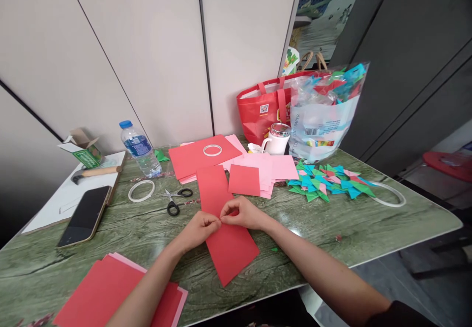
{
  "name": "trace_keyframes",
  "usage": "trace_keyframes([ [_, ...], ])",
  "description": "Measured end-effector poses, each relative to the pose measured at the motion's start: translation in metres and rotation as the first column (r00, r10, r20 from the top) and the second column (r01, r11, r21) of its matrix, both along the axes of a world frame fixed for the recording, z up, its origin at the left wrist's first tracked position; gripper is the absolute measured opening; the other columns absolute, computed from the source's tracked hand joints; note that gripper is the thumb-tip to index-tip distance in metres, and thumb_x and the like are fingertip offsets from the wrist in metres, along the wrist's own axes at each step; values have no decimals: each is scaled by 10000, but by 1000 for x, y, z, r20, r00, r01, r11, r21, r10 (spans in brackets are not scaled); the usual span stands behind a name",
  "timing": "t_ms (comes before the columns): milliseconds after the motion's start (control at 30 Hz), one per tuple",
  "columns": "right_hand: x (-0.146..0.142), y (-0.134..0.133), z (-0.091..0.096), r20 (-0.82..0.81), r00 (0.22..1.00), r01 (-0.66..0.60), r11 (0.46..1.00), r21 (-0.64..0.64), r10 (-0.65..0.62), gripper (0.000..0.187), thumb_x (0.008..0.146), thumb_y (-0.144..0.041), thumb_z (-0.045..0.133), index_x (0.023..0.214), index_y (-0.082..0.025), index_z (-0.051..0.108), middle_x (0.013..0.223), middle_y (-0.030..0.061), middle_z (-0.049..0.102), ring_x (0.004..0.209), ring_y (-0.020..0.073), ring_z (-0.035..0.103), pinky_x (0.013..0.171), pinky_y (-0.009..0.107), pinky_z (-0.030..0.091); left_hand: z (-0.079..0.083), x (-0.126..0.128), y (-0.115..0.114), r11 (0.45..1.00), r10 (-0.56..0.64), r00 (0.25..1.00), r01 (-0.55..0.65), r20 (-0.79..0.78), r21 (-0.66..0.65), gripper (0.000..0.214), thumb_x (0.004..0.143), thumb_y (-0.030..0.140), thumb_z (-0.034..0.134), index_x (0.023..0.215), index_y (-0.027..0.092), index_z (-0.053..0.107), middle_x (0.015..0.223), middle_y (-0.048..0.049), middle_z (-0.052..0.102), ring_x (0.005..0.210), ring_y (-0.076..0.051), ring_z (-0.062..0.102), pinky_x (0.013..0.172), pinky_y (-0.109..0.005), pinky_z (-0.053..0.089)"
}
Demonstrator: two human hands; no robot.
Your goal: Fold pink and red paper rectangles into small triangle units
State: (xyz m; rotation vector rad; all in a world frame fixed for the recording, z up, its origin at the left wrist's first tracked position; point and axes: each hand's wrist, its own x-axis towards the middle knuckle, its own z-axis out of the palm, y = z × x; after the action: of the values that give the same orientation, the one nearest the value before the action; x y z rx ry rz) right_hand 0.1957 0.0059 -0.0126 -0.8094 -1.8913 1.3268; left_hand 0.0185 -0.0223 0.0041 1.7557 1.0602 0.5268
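A long red paper strip (232, 253) lies on the table, running away from me at a slant. Over its middle, my left hand (201, 227) and my right hand (245, 213) meet fingertip to fingertip, both pinched closed. Whatever sits between the fingertips is too small or too hidden to make out. Just beyond my right hand is a small red paper rectangle (244, 180), resting on pink paper pieces (283, 167). Black-handled scissors (175, 201) lie partly spread to the left of the strip.
Paper stacks lie near left (103, 287) and at the back (199, 157). Around them are tape rolls (141, 191), a water bottle (138, 147), a phone (85, 216), a hammer (98, 171), a white mug (277, 142), folded paper pieces (324, 182), a red bag (258, 115) and a plastic bag (317, 125).
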Motion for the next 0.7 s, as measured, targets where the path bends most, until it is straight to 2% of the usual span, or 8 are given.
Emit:
trace_keyframes([
  [167, 1, 1, -1, 44, 998, -48, 999, -26, 49, 121, 623, -132, 534, 627, -153, 653, 583, -8, 634, 516, 109, 526, 522, 215, 408, 2, 1, -1, 998, -61, 998, 61, -32, 13, 340, 744, 294, 412, 489, 189, 213, 506, 50, 163, 474, -72, 152, 452, -240, 125],
  [300, 11, 6, 4, 59, 998, -25, 999, -45, 28, 112, 603, -136, 529, 599, -146, 640, 534, -23, 602, 482, 94, 494, 475, 195, 377, 6, -3, 0, 999, -43, 999, 43, -9, 11, 329, 749, 283, 404, 492, 186, 221, 518, 46, 174, 481, -71, 164, 453, -237, 130],
  [433, 22, 15, 6, 81, 997, -2, 990, -141, 14, 58, 611, -155, 549, 606, -138, 605, 516, -32, 570, 468, 86, 499, 455, 184, 379, 6, -7, 3, 1000, -20, 1000, 20, 18, 12, 318, 742, 262, 409, 502, 186, 214, 529, 46, 173, 488, -69, 165, 455, -234, 130],
  [500, 25, 19, 5, 66, 998, 33, 980, -195, -21, 51, 625, -187, 572, 613, -139, 584, 515, -31, 565, 475, 95, 520, 476, 199, 413, 5, -10, 4, 1000, 13, 999, -13, 30, 13, 316, 736, 264, 410, 501, 187, 213, 524, 47, 177, 484, -68, 170, 451, -230, 131],
  [633, 23, 21, 5, -6, 988, 149, 960, -237, -155, 199, 679, -341, 603, 714, -147, 587, 573, -14, 589, 533, 111, 551, 533, 232, 451, 1, -13, 6, 993, 106, 994, -107, 38, 42, 324, 727, 284, 416, 483, 186, 227, 506, 50, 186, 469, -66, 183, 438, -221, 140],
  [700, 18, 18, 4, -17, 993, 114, 968, -224, -121, 257, 692, -395, 600, 770, -150, 604, 610, -12, 595, 548, 106, 541, 533, 226, 435, 1, -13, 7, 990, 128, 991, -130, 48, 46, 322, 719, 284, 429, 467, 181, 255, 497, 50, 205, 465, -66, 200, 434, -216, 152],
])
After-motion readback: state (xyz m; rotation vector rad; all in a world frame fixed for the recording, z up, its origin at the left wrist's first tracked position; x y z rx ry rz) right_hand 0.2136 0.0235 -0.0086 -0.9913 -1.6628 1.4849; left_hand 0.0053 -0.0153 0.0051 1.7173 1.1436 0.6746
